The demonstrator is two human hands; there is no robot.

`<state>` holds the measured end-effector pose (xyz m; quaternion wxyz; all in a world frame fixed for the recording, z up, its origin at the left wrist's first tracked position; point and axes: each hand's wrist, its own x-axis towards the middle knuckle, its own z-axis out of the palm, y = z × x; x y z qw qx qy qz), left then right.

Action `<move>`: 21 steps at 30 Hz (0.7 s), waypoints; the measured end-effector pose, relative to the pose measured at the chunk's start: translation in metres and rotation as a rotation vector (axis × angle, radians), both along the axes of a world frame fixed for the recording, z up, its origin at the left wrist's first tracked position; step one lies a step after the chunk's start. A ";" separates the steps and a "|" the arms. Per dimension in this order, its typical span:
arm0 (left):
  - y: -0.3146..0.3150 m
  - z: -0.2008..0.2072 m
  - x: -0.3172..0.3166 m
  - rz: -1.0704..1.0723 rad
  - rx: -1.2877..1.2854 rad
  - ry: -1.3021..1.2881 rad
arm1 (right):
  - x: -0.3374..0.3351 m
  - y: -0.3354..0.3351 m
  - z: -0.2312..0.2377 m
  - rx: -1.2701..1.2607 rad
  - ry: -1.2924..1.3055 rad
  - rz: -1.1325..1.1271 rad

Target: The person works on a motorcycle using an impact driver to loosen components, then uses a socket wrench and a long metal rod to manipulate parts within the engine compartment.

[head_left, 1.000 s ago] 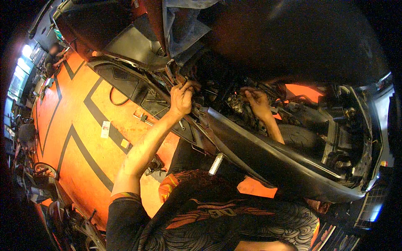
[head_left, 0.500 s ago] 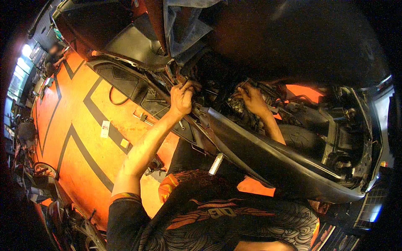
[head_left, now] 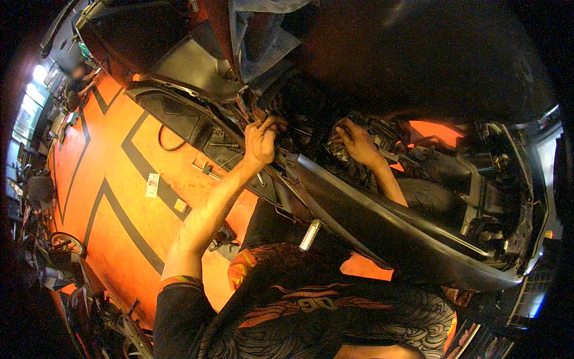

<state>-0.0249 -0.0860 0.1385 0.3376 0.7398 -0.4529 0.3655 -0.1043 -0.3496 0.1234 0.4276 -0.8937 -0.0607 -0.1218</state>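
Note:
A scooter-like vehicle with its inner parts exposed lies before me. My left hand (head_left: 261, 142) is closed at the inner edge of the body, where a rusty metal bracket (head_left: 244, 107) shows; what its fingers pinch is hidden. Reaching over the long dark side panel (head_left: 371, 209), my right hand (head_left: 357, 142) has its fingers bent down among metal engine parts (head_left: 339, 149). Whatever it holds, if anything, cannot be made out in the shadow. A footboard with a dark mat (head_left: 170, 113) lies left of my left hand, with small tools (head_left: 222, 144) resting farther along it.
Beyond my hands looms a large dark panel (head_left: 430, 60), beside a bluish sheet (head_left: 263, 45). The orange floor (head_left: 119, 197) has dark stripes, a white slip (head_left: 152, 185) and a small yellow block (head_left: 180, 206). Parked machines (head_left: 66, 251) line the left; another person (head_left: 76, 84) is far left.
My left hand keeps its place. The right hand's fingers have shifted slightly at the engine parts. The view has moved a little, so the floor and its slip appear slightly farther right.

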 end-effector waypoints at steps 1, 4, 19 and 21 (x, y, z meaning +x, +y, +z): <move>0.001 0.000 0.000 0.005 0.001 -0.001 | 0.000 0.002 0.001 0.001 -0.001 0.005; 0.003 0.001 -0.002 -0.030 -0.043 0.212 | -0.003 0.003 0.005 0.079 0.030 -0.006; 0.002 0.005 -0.005 -0.019 -0.105 0.435 | 0.000 0.011 0.009 0.011 -0.007 -0.024; 0.004 0.005 -0.006 0.005 -0.074 0.394 | -0.005 0.016 0.021 0.008 0.094 -0.022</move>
